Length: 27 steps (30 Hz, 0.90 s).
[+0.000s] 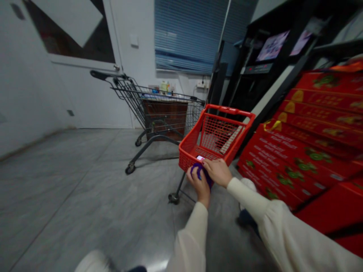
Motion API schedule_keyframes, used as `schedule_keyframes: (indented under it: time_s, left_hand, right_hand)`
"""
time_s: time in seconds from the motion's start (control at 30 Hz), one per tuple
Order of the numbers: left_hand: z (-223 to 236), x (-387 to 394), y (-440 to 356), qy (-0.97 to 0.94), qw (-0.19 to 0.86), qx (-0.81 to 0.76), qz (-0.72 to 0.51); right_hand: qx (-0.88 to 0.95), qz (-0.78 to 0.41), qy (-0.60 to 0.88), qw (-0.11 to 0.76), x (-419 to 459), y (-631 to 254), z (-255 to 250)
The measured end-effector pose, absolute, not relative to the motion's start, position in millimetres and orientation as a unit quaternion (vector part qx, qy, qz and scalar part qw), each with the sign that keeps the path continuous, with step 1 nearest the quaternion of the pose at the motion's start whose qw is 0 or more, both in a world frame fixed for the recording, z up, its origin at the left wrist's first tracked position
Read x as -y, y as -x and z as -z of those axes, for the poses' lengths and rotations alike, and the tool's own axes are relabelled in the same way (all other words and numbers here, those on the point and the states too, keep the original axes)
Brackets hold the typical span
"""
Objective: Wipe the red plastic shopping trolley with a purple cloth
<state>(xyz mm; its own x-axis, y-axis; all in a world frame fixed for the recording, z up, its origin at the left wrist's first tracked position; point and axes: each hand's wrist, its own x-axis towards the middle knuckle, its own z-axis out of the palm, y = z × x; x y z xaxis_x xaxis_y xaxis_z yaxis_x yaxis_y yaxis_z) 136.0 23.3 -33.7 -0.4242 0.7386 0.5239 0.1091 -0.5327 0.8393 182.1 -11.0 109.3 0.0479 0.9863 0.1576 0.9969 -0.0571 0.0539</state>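
Observation:
Both my hands meet at the near rim of a small red shopping cart [195,141]. My left hand [199,185] is curled around a round purple object [197,170], gripping it from below. My right hand [217,172] rests closed on top of the same purple object, fingers wrapped over it. A small white and pink label [200,158] shows just above the purple object. Inside the red cart lies a long pale box [231,140] against the far wall. Cream sleeves cover both my arms.
A larger grey wire shopping cart [159,109] with a brown box inside stands behind, near a white door [85,75]. Stacked red cartons [309,139] line the right side. A dark shelving unit [263,64] stands beyond. My white shoe [93,262] shows at the bottom.

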Motion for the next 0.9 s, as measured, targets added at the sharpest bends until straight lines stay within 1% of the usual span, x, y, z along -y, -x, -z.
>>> schedule_keyframes:
  time_s: [0.1, 0.17, 0.27, 0.37, 0.43, 0.53, 0.7, 0.77, 0.8, 0.9]
  left_hand:
    - [21, -39, -125, -0.455, 0.211, -0.453, -0.738]
    - [21, -35, -126, -0.449, 0.193, -0.461, -0.74]
    - [30, -13, -138, -0.512, 0.164, -0.438, -0.721]
    - [33, -5, -141, -0.566, 0.159, -0.411, -0.697]
    - [28, -17, -135, -0.516, 0.154, -0.452, -0.711]
    - [24, -33, -127, -0.467, 0.139, -0.481, -0.729]
    - [43, -16, -139, -0.558, 0.134, -0.426, -0.7]
    - [47, -14, -140, -0.564, 0.136, -0.418, -0.699]
    - [47, -16, -139, -0.559, 0.137, -0.418, -0.703]
    - [46, -24, -133, -0.526, 0.14, -0.439, -0.715]
  right_hand:
    - [0.691, 0.085, 0.715, 0.058, 16, -185, -104]
    - [0.697, 0.092, 0.708, 0.065, 18, -193, -101]
    - [0.695, 0.113, 0.705, 0.086, 22, -208, -95]
    - [0.687, 0.111, 0.71, 0.108, 25, -225, -89]
    - [0.685, 0.089, 0.715, 0.112, 26, -234, -89]
    - [0.686, 0.064, 0.719, 0.093, 27, -240, -95]
    - [0.695, 0.043, 0.718, 0.014, 26, -222, -109]
    - [0.686, 0.041, 0.727, -0.005, 24, -206, -109]
    - [0.673, 0.046, 0.738, -0.004, 23, -198, -108]
    - [0.628, 0.052, 0.775, 0.048, 17, -173, -103]
